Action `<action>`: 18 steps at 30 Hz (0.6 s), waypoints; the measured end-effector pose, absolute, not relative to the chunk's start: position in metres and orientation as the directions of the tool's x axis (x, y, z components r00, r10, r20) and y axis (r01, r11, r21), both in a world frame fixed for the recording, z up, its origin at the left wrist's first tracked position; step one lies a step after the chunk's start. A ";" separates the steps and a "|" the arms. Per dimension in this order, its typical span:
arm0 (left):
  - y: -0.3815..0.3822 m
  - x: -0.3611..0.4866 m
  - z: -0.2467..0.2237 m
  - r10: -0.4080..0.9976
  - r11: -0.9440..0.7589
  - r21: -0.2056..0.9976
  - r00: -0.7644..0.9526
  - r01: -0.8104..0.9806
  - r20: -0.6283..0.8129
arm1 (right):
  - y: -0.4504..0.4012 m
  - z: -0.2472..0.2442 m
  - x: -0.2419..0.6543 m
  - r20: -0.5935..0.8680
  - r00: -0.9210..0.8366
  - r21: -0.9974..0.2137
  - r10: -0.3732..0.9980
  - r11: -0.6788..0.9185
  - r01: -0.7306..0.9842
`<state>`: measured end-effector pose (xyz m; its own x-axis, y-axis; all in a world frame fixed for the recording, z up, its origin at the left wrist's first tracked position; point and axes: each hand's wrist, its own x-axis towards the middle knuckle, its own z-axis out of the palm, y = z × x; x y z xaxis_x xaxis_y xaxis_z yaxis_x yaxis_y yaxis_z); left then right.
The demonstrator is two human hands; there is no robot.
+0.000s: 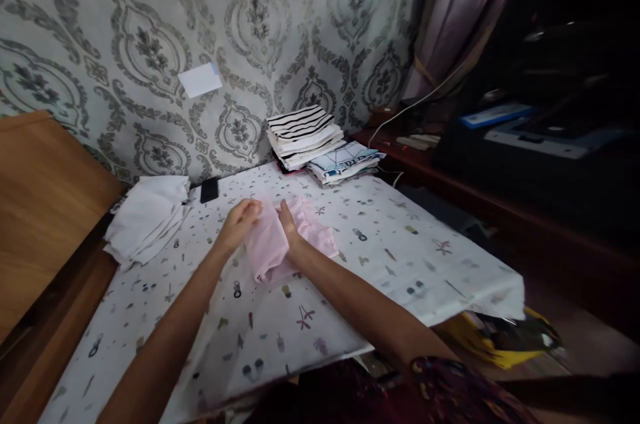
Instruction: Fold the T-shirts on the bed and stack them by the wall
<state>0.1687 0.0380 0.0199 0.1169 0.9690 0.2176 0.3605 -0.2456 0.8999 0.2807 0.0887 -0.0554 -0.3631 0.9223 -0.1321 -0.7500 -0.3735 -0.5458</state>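
Note:
A light pink piece of clothing (267, 247), partly folded, with a gathered or ruffled part at its right, lies on the patterned white sheet (370, 271). At the garment's upper left edge, my left hand (243, 221) has curled fingers gripping the fabric. My right hand (290, 227) is at the middle of the garment, thumb pointing up and the other fingers mostly hidden by the folded cloth, which it appears to hold. Between the two hands runs a raised layer of pink fabric.
Behind the garment stand a folded stack topped by striped cloth (303, 123) and a lower stack with a printed top (345, 161). White cloths (150, 217) lie at the left near a black phone (209, 190). A wooden board (50, 197) borders the left side; a yellow bag (480, 344) sits below right.

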 end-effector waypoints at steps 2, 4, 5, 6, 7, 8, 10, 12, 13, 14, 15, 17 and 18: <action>0.040 0.182 -0.004 0.920 -0.383 0.734 0.157 0.561 0.360 | 0.088 -0.055 0.295 -0.091 -0.422 -0.468 0.902 -0.412 -0.782; 0.040 0.191 -0.027 0.894 -0.424 0.588 0.212 0.689 0.395 | 0.086 -0.055 0.305 -0.056 -0.427 -0.434 0.903 -0.407 -0.804; 0.040 0.195 -0.036 0.892 -0.427 0.540 0.238 0.725 0.384 | 0.086 -0.054 0.309 -0.050 -0.420 -0.429 0.906 -0.399 -0.810; 0.040 0.199 -0.043 0.892 -0.427 0.503 0.260 0.751 0.369 | 0.085 -0.053 0.313 -0.054 -0.415 -0.426 0.908 -0.397 -0.813; 0.041 0.203 -0.047 0.892 -0.429 0.473 0.277 0.770 0.357 | 0.086 -0.052 0.317 -0.065 -0.410 -0.423 0.910 -0.398 -0.814; 0.042 0.207 -0.049 0.891 -0.431 0.450 0.290 0.782 0.350 | 0.086 -0.050 0.322 -0.077 -0.404 -0.420 0.911 -0.397 -0.816; 0.045 0.217 -0.049 0.887 -0.439 0.422 0.308 0.793 0.345 | 0.088 -0.047 0.331 -0.086 -0.393 -0.418 0.915 -0.392 -0.820; 0.049 0.229 -0.046 0.884 -0.446 0.413 0.320 0.794 0.341 | 0.091 -0.045 0.343 -0.078 -0.389 -0.426 0.918 -0.384 -0.819; 0.051 0.236 -0.045 0.885 -0.447 0.414 0.324 0.793 0.336 | 0.093 -0.045 0.349 -0.071 -0.388 -0.435 0.919 -0.379 -0.817; 0.053 0.242 -0.044 0.887 -0.445 0.417 0.326 0.792 0.327 | 0.094 -0.045 0.356 -0.065 -0.385 -0.446 0.921 -0.372 -0.814; 0.055 0.249 -0.044 0.891 -0.440 0.423 0.327 0.792 0.315 | 0.096 -0.046 0.363 -0.062 -0.379 -0.456 0.923 -0.364 -0.812; 0.057 0.261 -0.044 0.900 -0.427 0.437 0.328 0.792 0.287 | 0.099 -0.047 0.376 -0.067 -0.358 -0.469 0.931 -0.346 -0.812; 0.057 0.267 -0.045 0.904 -0.423 0.443 0.330 0.791 0.273 | 0.100 -0.049 0.382 -0.080 -0.344 -0.471 0.936 -0.340 -0.814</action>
